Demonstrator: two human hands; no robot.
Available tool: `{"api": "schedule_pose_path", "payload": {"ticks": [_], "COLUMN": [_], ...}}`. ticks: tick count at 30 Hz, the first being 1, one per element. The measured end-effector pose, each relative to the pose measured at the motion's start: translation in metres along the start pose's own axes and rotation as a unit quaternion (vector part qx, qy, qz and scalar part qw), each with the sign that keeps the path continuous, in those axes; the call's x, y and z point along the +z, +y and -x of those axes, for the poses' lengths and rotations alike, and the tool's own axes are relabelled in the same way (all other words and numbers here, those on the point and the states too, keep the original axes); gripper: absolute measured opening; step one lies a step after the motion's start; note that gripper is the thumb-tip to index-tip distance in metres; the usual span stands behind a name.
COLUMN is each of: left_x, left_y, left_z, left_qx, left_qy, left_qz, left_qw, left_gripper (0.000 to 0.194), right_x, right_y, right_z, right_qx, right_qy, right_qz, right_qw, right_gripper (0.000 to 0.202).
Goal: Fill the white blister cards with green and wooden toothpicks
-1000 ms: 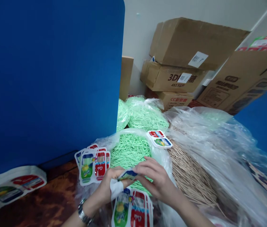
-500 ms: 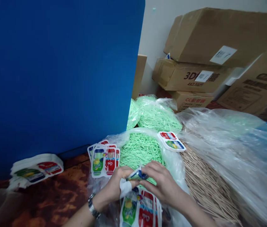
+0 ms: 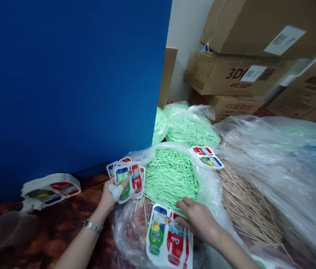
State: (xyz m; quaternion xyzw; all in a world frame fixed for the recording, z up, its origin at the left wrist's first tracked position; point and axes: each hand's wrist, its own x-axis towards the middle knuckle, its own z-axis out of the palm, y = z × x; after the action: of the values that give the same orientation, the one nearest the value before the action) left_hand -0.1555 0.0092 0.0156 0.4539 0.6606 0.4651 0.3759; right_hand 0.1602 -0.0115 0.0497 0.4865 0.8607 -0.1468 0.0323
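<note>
My left hand, with a watch on its wrist and something white at the thumb, grips a printed package at the pile left of the green sticks. Thin green sticks fill an open clear plastic bag. My right hand has its fingers bent over the upper right of a stack of Sprite and Cola printed cards; whether it grips a card is hard to tell. Another small stack of cards lies on the bag's right rim.
A thick card stack sits at the left, below a blue panel. Brown sticks lie at the right beside clear plastic. Cardboard boxes and bagged green sticks stand behind.
My hands have moved apart from a small package they held together. My left hand went left to the package pile; my right hand came down slightly to the card stack. The view shifted a little.
</note>
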Motion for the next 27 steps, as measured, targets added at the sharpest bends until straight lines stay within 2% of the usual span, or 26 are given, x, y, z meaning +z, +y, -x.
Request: {"api": "schedule_pose_path", "payload": {"ticks": [2, 4, 7, 9, 11, 15, 17, 19, 21, 23, 25, 27], "left_x": [-0.001, -0.001, 0.002, 0.002, 0.001, -0.004, -0.002, 0.004, 0.013, 0.024, 0.036, 0.048], "left_y": [-0.008, -0.013, -0.02, -0.023, -0.027, -0.025, -0.016, -0.004, 0.011, 0.022, 0.026, 0.024], "left_z": [-0.005, -0.008, -0.01, -0.011, -0.012, -0.009, -0.002, 0.01, 0.027, 0.045, 0.062, 0.075], "left_qx": [0.017, 0.05, 0.124, 0.163, 0.18, 0.175, 0.176, 0.206, 0.261, 0.311, 0.308, 0.267], "left_qy": [0.047, 0.095, 0.141, 0.152, 0.151, 0.15, 0.157, 0.153, 0.11, 0.003, -0.125, -0.196], "left_qz": [-0.045, -0.101, -0.236, -0.31, -0.336, -0.357, -0.358, -0.339, -0.294, -0.238, -0.198, -0.178], "left_qw": [0.998, 0.989, 0.953, 0.924, 0.912, 0.905, 0.903, 0.905, 0.913, 0.92, 0.922, 0.927], "left_gripper": [0.046, 0.054, 0.063, 0.061, 0.057, 0.053, 0.055, 0.054, 0.047, 0.033, 0.023, 0.024], "right_x": [0.014, 0.022, 0.024, 0.022, 0.021, 0.025, 0.028, 0.028, 0.024, 0.016, 0.007, -0.001], "right_y": [0.0, -0.001, -0.001, -0.001, 0.0, 0.003, 0.005, 0.007, 0.009, 0.01, 0.011, 0.012], "right_z": [0.003, 0.004, 0.003, 0.001, 0.0, 0.001, 0.003, 0.006, 0.009, 0.013, 0.016, 0.02], "right_qx": [0.034, 0.05, 0.056, 0.059, 0.058, 0.052, 0.05, 0.051, 0.057, 0.052, 0.041, 0.037], "right_qy": [-0.033, -0.034, -0.041, -0.056, -0.064, -0.039, -0.027, -0.019, 0.005, 0.045, 0.072, 0.078], "right_qz": [0.065, 0.094, 0.089, 0.065, 0.041, 0.039, 0.048, 0.053, 0.045, 0.007, -0.048, -0.098], "right_qw": [0.997, 0.994, 0.994, 0.995, 0.995, 0.997, 0.997, 0.997, 0.997, 0.998, 0.995, 0.991], "right_gripper": [0.023, 0.029, 0.024, 0.015, 0.006, 0.007, 0.008, 0.01, 0.013, 0.017, 0.023, 0.027]}}
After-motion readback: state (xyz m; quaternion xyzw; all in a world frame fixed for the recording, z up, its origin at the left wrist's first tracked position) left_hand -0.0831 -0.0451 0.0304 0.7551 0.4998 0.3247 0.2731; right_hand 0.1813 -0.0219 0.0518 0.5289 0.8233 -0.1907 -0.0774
